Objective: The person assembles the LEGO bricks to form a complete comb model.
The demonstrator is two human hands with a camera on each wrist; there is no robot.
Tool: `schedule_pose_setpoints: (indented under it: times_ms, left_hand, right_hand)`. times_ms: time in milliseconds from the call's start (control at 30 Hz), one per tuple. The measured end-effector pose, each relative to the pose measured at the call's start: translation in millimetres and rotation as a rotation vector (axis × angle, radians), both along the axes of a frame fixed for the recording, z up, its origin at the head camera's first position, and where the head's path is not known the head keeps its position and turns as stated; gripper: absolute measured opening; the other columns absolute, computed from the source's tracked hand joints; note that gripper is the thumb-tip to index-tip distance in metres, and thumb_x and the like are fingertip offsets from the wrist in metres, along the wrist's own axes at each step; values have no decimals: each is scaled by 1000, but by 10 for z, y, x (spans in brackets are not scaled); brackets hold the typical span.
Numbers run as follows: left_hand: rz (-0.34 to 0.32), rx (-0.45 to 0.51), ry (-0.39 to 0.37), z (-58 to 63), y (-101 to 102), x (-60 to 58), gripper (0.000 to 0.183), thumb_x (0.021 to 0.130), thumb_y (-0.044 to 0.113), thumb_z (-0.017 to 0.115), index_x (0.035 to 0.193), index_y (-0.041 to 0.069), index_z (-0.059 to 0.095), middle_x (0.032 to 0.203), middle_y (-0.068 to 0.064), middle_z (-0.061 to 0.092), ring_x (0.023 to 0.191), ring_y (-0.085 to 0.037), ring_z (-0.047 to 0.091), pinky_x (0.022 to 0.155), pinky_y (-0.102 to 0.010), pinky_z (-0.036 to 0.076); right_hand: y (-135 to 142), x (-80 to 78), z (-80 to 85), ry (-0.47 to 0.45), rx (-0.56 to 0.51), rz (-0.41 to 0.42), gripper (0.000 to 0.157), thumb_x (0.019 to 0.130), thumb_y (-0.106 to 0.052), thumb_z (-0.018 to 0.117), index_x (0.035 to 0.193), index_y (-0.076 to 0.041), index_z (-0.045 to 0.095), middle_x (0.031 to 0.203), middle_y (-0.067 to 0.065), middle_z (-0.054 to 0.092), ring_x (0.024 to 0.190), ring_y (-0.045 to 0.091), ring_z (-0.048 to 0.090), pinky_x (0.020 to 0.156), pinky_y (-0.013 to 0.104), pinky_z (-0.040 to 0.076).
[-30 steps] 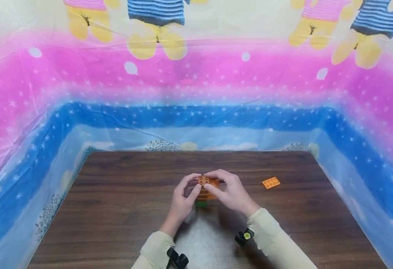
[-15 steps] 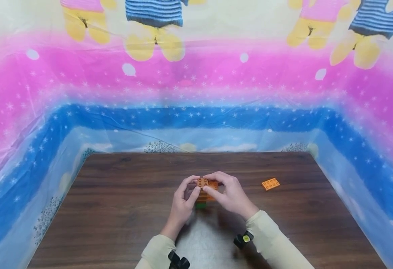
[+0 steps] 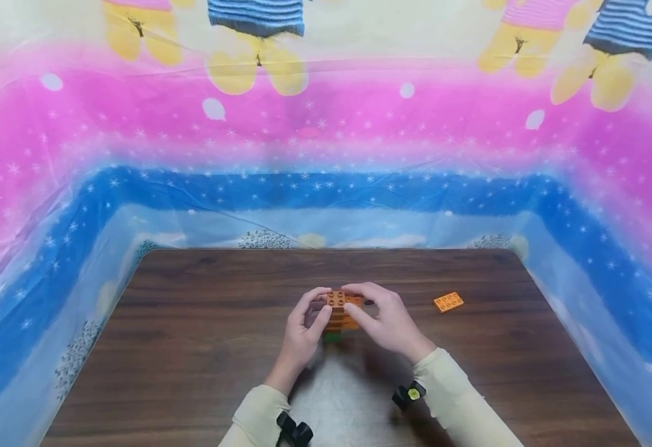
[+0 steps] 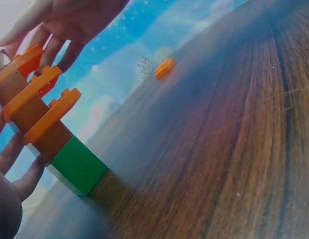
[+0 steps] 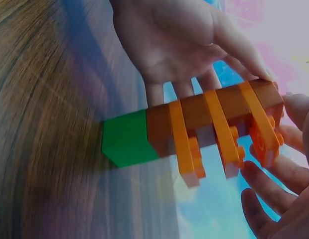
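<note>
A tower of toy building bricks (image 5: 164, 127) stands upright on the table, green brick (image 4: 78, 167) at its foot. Above, brown bricks (image 4: 54, 142) alternate with three orange plates (image 5: 180, 144) that jut out to the right. My left hand (image 3: 301, 329) grips the tower from its left, fingers curled behind it and thumb up at the top brown brick (image 3: 335, 298). From the other side, my right hand (image 3: 389, 320) has thumb and index fingertips at the right edges of that top brick. Its other fingers (image 5: 269, 186) hang beside the jutting plates, loosely bent.
One loose orange plate (image 3: 448, 302), studs up, lies on the brown wooden table (image 3: 203, 347) to the right of the hands. A printed pink and blue cloth (image 3: 303, 192) hangs around the table's back and sides.
My right thumb has shifted slightly right, uncovering more of the top brown brick's studs. The left hand, the tower and the loose plate stay in place.
</note>
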State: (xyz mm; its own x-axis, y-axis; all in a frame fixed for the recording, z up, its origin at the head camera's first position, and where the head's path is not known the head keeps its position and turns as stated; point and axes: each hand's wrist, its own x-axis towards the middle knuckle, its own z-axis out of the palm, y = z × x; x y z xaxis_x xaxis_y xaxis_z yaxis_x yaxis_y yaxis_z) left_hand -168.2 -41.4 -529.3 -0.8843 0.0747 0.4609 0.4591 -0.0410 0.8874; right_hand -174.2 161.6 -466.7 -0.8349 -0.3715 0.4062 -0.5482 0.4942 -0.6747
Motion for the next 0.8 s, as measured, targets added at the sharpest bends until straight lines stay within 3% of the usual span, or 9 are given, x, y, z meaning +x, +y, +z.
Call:
schedule_pose_setpoints:
  times_ms: [300, 633, 800]
  left_hand:
    - [9, -1, -12, -7, 4, -2, 33, 105, 9, 62, 138, 13, 63, 122, -12, 65, 115, -26, 67, 95, -33, 56]
    - [2, 0, -6, -5, -12, 0, 34, 105, 8, 61, 138, 13, 62, 122, -13, 65, 114, -23, 67, 95, -33, 56]
    - [-7, -6, -3, -7, -14, 1, 34, 106, 7, 60, 139, 11, 61, 122, -13, 64, 114, -24, 67, 95, -34, 56]
  right_hand:
    - [348, 17, -75, -17, -10, -76, 31, 104, -25, 69, 134, -19, 70, 129, 0, 71, 112, 21, 70, 92, 48, 59]
    - [760, -14, -233, 0, 118, -172, 33, 103, -26, 70, 136, -19, 68, 132, 1, 69, 120, 24, 67, 95, 46, 58]
    - [972, -29, -304, -14, 163, -214, 36, 103, -23, 71, 137, -14, 68, 135, 7, 67, 121, 29, 66, 96, 51, 57]
